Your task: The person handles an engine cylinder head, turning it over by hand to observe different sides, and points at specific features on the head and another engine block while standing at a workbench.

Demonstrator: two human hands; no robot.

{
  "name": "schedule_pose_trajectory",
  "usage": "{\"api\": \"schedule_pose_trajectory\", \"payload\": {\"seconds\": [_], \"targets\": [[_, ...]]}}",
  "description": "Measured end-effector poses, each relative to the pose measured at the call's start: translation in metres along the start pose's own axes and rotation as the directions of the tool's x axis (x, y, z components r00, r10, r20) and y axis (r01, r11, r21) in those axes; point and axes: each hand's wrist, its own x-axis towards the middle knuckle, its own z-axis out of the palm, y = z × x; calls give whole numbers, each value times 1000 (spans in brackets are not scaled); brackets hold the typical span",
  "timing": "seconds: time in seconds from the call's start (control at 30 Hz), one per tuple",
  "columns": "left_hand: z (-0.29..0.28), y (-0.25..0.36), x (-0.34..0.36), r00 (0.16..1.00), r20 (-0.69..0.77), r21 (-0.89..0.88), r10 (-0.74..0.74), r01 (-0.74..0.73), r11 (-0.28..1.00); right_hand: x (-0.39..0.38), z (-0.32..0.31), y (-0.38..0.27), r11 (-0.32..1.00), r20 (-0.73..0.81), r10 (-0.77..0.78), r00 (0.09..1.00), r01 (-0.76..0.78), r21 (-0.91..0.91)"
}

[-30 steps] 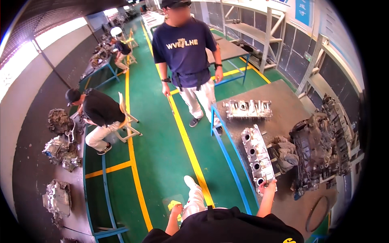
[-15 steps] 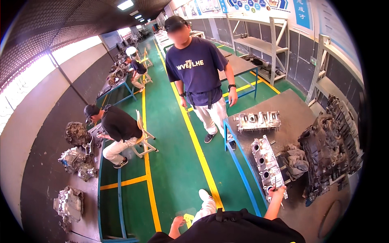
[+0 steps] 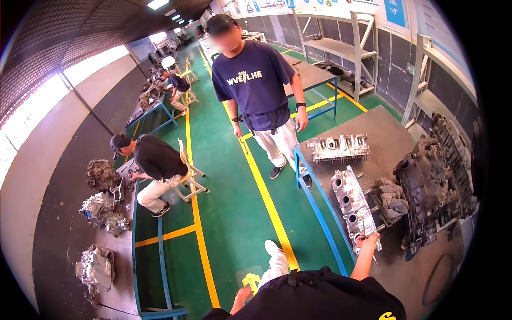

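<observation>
At the right table, my right hand is closed round a thin, dark, rod-shaped tool at the near end of a silver engine cylinder head. The tool's exact kind is too small to make out. This head lies lengthwise, with a row of round dark ports along it. My left hand hangs low over the floor, beside my leg, its fingers loosely apart with nothing seen in them. A second cylinder head lies crosswise farther back on the same table. A crumpled grey rag rests just right of the nearer head.
Dark engine blocks crowd the right side of the metal table. A person in a navy shirt stands at its left far corner. Another person sits at the left bench, among gearbox parts. Shelving lines the back wall.
The view has shifted slightly, so the room sits a little differently. My right hand stays at the near end of the cylinder head. The standing person's head and body have shifted slightly left.
</observation>
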Motion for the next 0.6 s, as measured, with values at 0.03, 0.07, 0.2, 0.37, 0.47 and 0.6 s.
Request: {"api": "schedule_pose_trajectory", "payload": {"seconds": [0.03,0.07,0.2,0.37,0.47,0.6], "targets": [[0,-5,1,1000,-1,4,-4,4,1000,-1,-1,1,1000,13,-17,1000,17,16],[-1,-10,1,1000,28,0,-4,4,1000,-4,-1,3,999,24,-34,999,33,33],[6,12,-112,882,92,589,462,-422,689,-12,-3,7,998,56,-63,996,62,16],[5,44,-133,858,59,543,511,-457,704,-5,-8,1,996,29,-74,997,73,51],[-9,35,-56,966,-17,216,257,-247,944,-13,0,10,997,59,-54,997,51,50],[-13,34,-10,985,57,-176,162,-150,973,-20,-3,8,995,44,-64,997,60,79]]}}
